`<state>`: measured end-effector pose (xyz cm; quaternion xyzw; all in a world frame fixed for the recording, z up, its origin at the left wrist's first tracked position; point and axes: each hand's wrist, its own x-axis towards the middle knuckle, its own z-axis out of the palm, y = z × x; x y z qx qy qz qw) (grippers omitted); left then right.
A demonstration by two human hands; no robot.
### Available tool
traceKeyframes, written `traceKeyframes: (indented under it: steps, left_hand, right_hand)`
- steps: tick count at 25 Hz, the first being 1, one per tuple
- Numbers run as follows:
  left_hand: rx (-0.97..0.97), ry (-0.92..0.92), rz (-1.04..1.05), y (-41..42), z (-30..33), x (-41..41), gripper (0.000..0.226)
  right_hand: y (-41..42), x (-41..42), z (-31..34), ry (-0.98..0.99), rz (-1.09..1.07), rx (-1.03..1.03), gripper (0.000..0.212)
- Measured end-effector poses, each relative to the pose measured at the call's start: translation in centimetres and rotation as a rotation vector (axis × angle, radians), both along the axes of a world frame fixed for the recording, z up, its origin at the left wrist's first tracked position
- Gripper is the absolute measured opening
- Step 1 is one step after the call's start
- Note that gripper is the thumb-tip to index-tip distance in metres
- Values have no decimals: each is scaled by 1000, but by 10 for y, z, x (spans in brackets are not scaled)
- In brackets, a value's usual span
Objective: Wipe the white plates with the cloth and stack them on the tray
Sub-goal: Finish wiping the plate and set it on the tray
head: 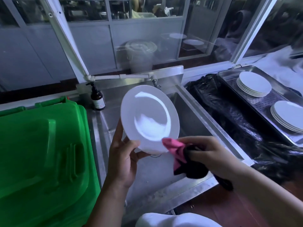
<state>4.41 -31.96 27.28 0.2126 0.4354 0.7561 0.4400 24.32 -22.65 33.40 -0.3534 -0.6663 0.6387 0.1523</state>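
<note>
A white plate (150, 117) is held tilted above the steel sink, its face towards me. My left hand (123, 158) grips its lower left rim, thumb on the front. My right hand (208, 153) grips a pink and black cloth (177, 149) whose pink corner touches the plate's lower right rim. At the right a steel tray (229, 76) holds two stacks of white plates, one at the back (255, 83) and one nearer (289, 115).
A green plastic bin lid (41, 153) fills the left. A brown pump bottle (97, 99) stands by the sink's back left corner, a tap (155, 81) behind the plate. Black plastic sheeting (229, 115) lies between sink (193, 122) and tray. Windows run along the back.
</note>
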Motion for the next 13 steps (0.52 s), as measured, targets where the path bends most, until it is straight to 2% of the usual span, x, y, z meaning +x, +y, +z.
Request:
traceKeyframes:
  steps: [2,4,5,8,9,13]
  left_hand:
    - [-31,24,-35,1,-3,9,81]
    - [-52,38,-98,4,-4,23,82]
    - [-50,40,-142,5,-3,32,81]
    - [-12,53,-266,11,0,56,78]
    - [-5,55,-277,12,2,59,78]
    - [42,33,-280,13,4,56,83]
  right_hand:
    - [15,5,-8,58,-266,-40,24]
    - [31,-5,-15,165,-447,54,33]
    - [37,-13,-20,169,-436,171,39]
    - [41,-42,-34,-34,-286,579,60]
    - [38,-48,-37,-69,-238,640,61]
    - [12,-38,-49,-1,9,744,63]
